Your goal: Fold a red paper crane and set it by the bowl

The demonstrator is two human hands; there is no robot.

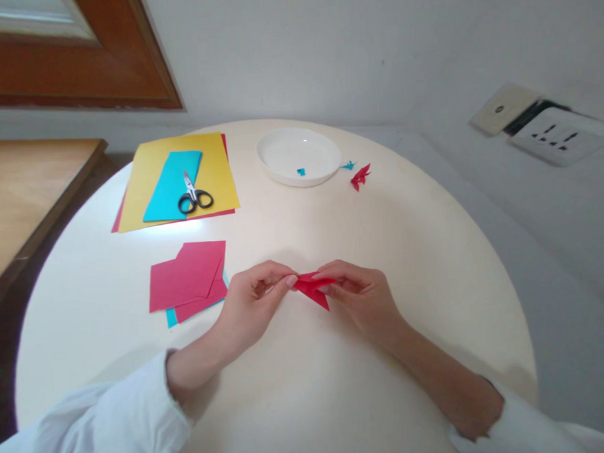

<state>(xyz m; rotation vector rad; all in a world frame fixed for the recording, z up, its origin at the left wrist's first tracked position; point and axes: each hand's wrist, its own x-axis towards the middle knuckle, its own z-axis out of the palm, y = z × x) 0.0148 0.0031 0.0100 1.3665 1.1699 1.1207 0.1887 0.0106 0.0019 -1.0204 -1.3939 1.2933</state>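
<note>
Between my two hands is a folded red paper [315, 294], its pointed corner hanging down toward me. My left hand [257, 295] pinches its left end between thumb and fingers. On the opposite side, my right hand [357, 292] grips the right part, thumb below and fingers above. The fingertips cover some of the folds. Left of my left hand lie several loose red paper sheets [184, 282], with a blue sheet [172, 317] peeking out underneath.
Scissors [195, 199] with black handles rest on folded blue paper [167, 189], over yellow [146, 160] and red sheets. A white dish [280, 177] holds a small blue piece [301, 172]. Beside it are a blue paper crane [348, 165] and red folded paper [360, 177]. The round table [310, 413] meets a wall.
</note>
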